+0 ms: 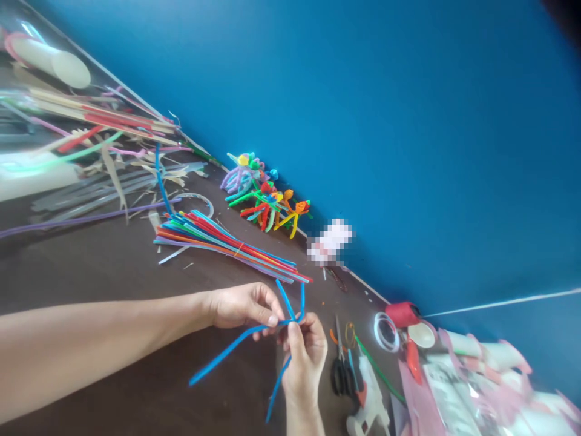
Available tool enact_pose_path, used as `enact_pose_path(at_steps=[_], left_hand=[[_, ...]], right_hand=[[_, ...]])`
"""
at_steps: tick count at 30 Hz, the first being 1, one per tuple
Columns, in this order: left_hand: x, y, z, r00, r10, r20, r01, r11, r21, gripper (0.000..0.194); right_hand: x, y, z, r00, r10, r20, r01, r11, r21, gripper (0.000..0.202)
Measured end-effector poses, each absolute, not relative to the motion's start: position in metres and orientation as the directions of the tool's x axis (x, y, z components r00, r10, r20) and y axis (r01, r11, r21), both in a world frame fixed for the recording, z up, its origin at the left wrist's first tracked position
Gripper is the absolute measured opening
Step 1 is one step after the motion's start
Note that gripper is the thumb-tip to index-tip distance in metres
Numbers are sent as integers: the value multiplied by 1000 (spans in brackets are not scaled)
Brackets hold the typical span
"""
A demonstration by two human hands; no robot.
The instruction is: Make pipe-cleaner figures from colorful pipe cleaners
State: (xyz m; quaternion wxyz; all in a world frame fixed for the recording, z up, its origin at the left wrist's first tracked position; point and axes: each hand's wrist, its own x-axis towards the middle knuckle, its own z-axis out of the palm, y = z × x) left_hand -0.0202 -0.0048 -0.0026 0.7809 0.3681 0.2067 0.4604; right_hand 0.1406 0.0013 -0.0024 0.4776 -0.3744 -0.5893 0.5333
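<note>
Blue pipe cleaners (222, 358) cross between my two hands, low in the middle of the view. My left hand (247, 306) pinches one of them just left of the crossing, and its long end slants down to the left. Thumb and fingers of my right hand (306, 348) are closed on the crossing itself. Two short blue ends stand up above the fingers, and another hangs below my right hand. Beyond the hands lies a bundle of colourful pipe cleaners (227, 245), tied around its middle.
Small colourful pipe-cleaner figures (270, 197) lie along the blue wall (363, 121). Black-handled scissors (340, 369) and a white glue gun (372, 393) are at the right, near rolls and pink wrapping (420, 393). Sticks and strips (113, 118) clutter the far left of the brown table (204, 399).
</note>
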Motion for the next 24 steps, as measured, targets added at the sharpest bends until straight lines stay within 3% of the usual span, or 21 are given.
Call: enact_pose_path(at_steps=[6,11,16,20,24], left_hand=[[-19,-6,-1,438,899,-2,-507,249,825,19],[-19,-9,3,386,923,-3,-441,187,878,18],[-16,-15,8,339,939,55,-500,130,856,14],[-15,-15,9,287,957,38,-564,137,814,15],[-15,-12,7,197,979,-41,-568,148,809,18]], right_hand=[[137,3,1,-312,949,52,-250,-30,-968,15],[135,4,5,-330,944,-21,-304,-127,-944,17],[135,1,2,-332,943,-32,-246,-119,-962,21],[137,0,-1,-348,937,39,-198,-33,-980,18],[138,4,0,-347,935,73,-286,-32,-958,18]])
